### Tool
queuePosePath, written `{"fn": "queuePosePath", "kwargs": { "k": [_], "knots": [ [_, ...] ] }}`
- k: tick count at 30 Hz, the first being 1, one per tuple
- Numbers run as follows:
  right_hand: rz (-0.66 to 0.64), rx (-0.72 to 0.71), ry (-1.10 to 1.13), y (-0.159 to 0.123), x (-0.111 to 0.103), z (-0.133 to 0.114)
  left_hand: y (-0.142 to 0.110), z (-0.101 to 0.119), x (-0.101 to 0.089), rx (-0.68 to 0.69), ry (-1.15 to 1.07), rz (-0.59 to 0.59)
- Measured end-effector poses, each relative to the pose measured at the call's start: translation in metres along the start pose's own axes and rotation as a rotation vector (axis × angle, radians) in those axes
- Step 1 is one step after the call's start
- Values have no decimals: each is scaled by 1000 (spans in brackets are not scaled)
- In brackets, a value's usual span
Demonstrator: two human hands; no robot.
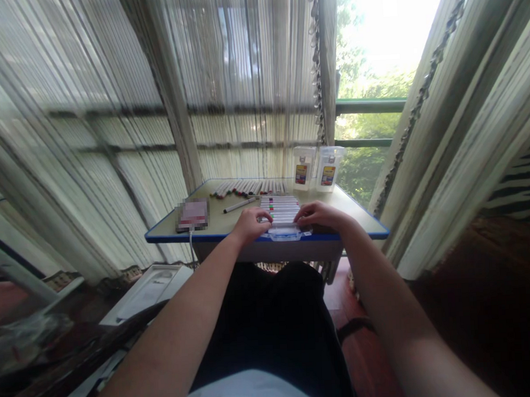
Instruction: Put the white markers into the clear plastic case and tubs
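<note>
A clear plastic case filled with several white markers lies near the front edge of a small table with a blue rim. My left hand rests on the case's left side with its fingers curled onto the markers. My right hand rests on the case's right side, fingers bent down onto it. Whether either hand pinches a marker is too small to see. A loose row of markers lies across the back of the table, and a single marker lies slanted between that row and my left hand.
Two clear plastic tubs with yellow labels stand at the table's back right. A blurred flat device with a cable lies at the left. Striped curtains hang behind; an open window shows trees. A white flat box lies on the floor at the left.
</note>
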State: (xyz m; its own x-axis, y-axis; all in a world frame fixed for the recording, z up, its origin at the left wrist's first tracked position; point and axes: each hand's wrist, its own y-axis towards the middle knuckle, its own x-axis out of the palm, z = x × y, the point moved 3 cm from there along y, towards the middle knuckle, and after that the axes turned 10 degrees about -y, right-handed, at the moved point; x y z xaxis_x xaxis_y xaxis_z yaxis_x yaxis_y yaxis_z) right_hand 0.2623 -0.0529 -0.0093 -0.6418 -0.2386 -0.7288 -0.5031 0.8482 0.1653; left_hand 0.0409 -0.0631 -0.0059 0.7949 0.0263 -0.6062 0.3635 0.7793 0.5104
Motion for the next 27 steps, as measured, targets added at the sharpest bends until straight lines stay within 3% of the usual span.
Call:
{"fn": "queuePosePath", "kwargs": {
  "k": [27],
  "knots": [
    [-5, 11, 47, 1, 0, 2, 3, -8, 2, -22, -28, 21]
  ]
}}
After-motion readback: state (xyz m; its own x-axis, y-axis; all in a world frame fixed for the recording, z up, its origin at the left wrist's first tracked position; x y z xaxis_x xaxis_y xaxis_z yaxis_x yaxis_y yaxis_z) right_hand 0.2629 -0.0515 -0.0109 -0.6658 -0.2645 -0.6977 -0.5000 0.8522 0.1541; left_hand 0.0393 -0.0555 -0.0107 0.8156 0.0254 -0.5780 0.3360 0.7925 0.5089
